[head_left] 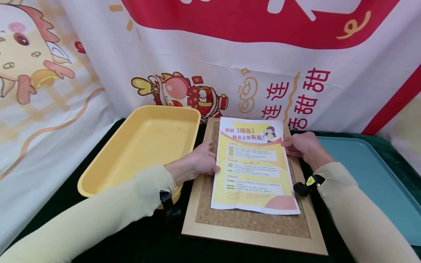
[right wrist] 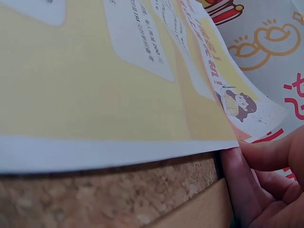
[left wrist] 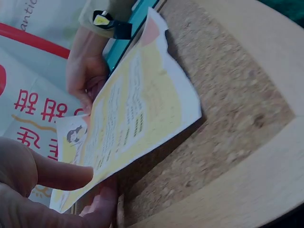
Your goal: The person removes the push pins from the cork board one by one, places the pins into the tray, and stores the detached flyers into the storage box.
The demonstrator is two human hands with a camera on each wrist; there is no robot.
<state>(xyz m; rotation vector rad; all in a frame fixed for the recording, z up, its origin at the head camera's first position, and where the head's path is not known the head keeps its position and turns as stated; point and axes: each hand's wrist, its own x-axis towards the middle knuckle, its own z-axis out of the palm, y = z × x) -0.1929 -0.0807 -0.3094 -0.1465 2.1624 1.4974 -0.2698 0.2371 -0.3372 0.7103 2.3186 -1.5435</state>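
Note:
A yellow-and-white printed flyer (head_left: 253, 171) lies over a wood-framed cork board (head_left: 253, 224), its lower edge a little wavy. My left hand (head_left: 202, 160) pinches the flyer's left edge, thumb on top and fingers beneath, as the left wrist view shows. At the opposite edge, near the upper corner, my right hand (head_left: 304, 146) pinches the paper between thumb and fingers (right wrist: 244, 183). In the left wrist view the flyer (left wrist: 137, 104) stands raised off the cork (left wrist: 237, 99), casting a shadow. Bare cork shows below the flyer's lower edge.
Left of the board is a yellow tray (head_left: 148, 142); a teal tray (head_left: 371, 179) lies to its right. Dark green cloth (head_left: 138, 241) covers the table. A printed white and red banner (head_left: 204, 47) hangs behind. Both wrists wear small black cameras.

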